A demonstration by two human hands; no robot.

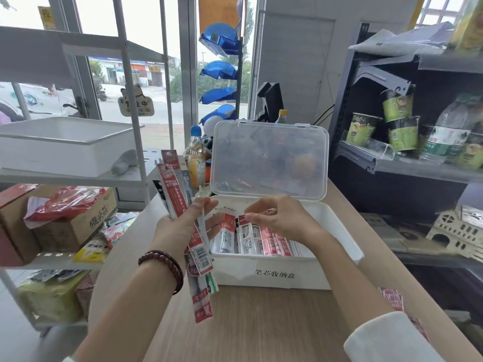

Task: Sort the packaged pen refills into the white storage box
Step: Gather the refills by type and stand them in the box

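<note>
Nearest the camera, a white sleeve (392, 338) covers the right forearm. A loose red packet (391, 300) lies just beside it, close to the right edge of the wooden worktop (248, 325). Between the two forearms there is a bare stretch of wood that runs up to the front wall of the white storage box (274, 274).

The left hand (180, 227), with a dark bead bracelet (163, 267) on its wrist, is closed around a bundle of packaged pen refills (173, 186). The bundle is held steeply. Its lower ends hang over the worktop in front of the box's left corner, and its upper ends fan out above the fingers. It sits near the worktop's left edge, which slants away towards the shelving.

The right hand (277, 218) hovers over the box with its fingers bent. The fingertips are at the top of a red packet, but it cannot be told whether they actually pinch it. Below it, a row of refill packets (248, 240) stands on end and fills the left and middle of the box. The right end of the box shows bare white wall. The box's right side lies near the worktop's right edge.

The clear lid (269, 158) stands upright from the box's back rim. Just left of it is a bottle with a blue cap (196, 155). Further left, a shelf rack holds a white tray (65, 145) above a cardboard box (73, 223). On the right, dark shelves carry green cups (397, 118) and a water bottle (449, 131).
</note>
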